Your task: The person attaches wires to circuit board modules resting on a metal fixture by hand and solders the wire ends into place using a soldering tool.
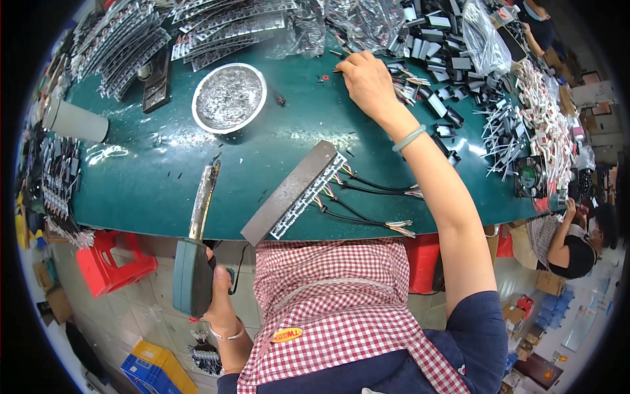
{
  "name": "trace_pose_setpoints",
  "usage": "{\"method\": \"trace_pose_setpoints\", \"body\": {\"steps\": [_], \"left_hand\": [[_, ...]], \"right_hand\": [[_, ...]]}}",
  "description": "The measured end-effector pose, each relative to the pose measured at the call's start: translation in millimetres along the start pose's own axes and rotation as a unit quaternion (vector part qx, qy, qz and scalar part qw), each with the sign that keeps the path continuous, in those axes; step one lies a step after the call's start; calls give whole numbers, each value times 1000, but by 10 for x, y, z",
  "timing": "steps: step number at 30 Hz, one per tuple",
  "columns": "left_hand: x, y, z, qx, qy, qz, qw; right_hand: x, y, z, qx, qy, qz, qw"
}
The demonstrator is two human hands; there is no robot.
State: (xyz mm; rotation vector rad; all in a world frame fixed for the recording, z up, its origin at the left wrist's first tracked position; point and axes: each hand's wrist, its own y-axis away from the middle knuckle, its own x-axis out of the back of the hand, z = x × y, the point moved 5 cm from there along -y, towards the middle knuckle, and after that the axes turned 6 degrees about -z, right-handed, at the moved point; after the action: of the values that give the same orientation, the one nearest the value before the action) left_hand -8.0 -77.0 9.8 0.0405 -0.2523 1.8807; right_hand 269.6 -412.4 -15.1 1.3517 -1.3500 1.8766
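Observation:
My left hand [222,295] grips the green handle of a soldering gun [190,276], its long metal barrel pointing up over the table's near edge. A dark bar-shaped holder [289,190] lies slantwise in the middle, with a row of small white circuit boards [308,197] along its right side. Several black cables [371,190] run from the boards, their stripped ends showing coloured wires. At the back, my right hand [367,82] has its fingers bent and closed at a bunch of cables, seemingly on a thin black cable [337,53]; the fingertips are partly hidden.
A white-rimmed bowl of metallic scraps [230,98] stands left of centre. Stacked circuit boards [230,29] fill the back left; black housings [436,49] and white connectors [548,125] are piled right. A translucent cup [75,120] lies left. Red stools [118,259] stand below; other people sit right.

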Motion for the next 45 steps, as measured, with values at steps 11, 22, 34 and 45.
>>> {"method": "trace_pose_setpoints", "body": {"steps": [11,22,34,45], "left_hand": [[-53,27,12,0,62,-6,998],[-53,242,72,30,-184,-116,976],[-157,252,297,-66,-175,-227,956],[-156,249,197,0,-149,-267,952]], "right_hand": [[845,162,-655,29,-216,71,973],[1201,1072,-1570,-69,-306,36,949],[915,1390,-1871,-120,-255,39,959],[884,1396,-1906,-104,-223,24,969]]}}
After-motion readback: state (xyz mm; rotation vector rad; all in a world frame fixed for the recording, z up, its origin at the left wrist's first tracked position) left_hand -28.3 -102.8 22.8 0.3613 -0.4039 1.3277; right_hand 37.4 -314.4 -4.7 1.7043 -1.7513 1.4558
